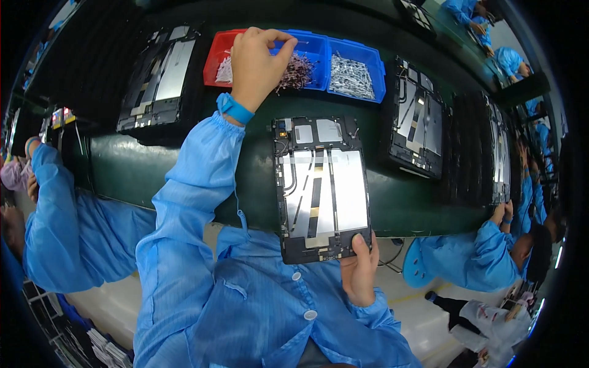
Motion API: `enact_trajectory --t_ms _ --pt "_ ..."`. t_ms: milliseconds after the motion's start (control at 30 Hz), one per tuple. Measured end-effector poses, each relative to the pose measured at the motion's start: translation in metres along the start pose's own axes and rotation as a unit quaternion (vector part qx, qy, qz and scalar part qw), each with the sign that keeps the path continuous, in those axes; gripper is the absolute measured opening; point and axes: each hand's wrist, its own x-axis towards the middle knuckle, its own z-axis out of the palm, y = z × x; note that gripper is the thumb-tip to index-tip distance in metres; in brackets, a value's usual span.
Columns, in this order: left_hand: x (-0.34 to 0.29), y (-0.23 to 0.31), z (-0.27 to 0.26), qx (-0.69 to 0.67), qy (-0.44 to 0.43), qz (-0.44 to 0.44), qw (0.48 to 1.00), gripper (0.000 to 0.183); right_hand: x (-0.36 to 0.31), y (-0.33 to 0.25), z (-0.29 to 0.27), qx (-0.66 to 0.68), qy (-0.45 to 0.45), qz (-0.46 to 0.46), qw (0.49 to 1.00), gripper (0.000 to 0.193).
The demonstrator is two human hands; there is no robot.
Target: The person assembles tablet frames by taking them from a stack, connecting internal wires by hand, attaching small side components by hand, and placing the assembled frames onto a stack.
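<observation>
Open tablet chassis (322, 187) overhanging bench edge (423, 226), seemingly.

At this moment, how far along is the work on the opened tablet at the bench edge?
Done: the black opened tablet chassis with its silver inner plate lies back-off on the dark green bench. In hand: the right hand steadies its near edge; the left hand pinches into the blue plastic bin of small dark parts. Left: no picked part is visibly fitted yet, and more opened units wait alongside.

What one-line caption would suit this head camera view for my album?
Left hand reaches into a blue parts bin while right hand steadies an opened tablet at the green bench.
</observation>
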Motion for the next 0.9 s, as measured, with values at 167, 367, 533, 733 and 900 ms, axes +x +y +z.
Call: enact_trajectory --t_ms 167,367,533,733,900 --pt "-0.066 0.045 -0.067 -0.313 -0.035 -0.194 0.929 0.014 0.006 -0.050 -0.016 -0.490 -0.119 0.003 0.864 0.033" --pt "-0.189 0.091 -0.130 -0.341 -0.125 -0.285 0.887 0.007 0.036 -0.060 0.016 -0.595 -0.101 -0.247 0.758 0.051" --pt "-0.220 0.119 -0.126 -0.400 -0.140 -0.263 0.867 0.010 0.049 -0.046 0.028 -0.625 -0.130 -0.244 0.730 0.049" --pt "-0.203 0.123 -0.138 -0.429 -0.091 -0.276 0.855 0.011 0.035 -0.048 0.040 -0.530 -0.147 -0.253 0.796 0.045" --pt "-0.147 0.082 -0.173 -0.304 -0.087 -0.167 0.934 0.010 0.050 -0.059 0.108 -0.482 -0.236 -0.319 0.781 0.047"
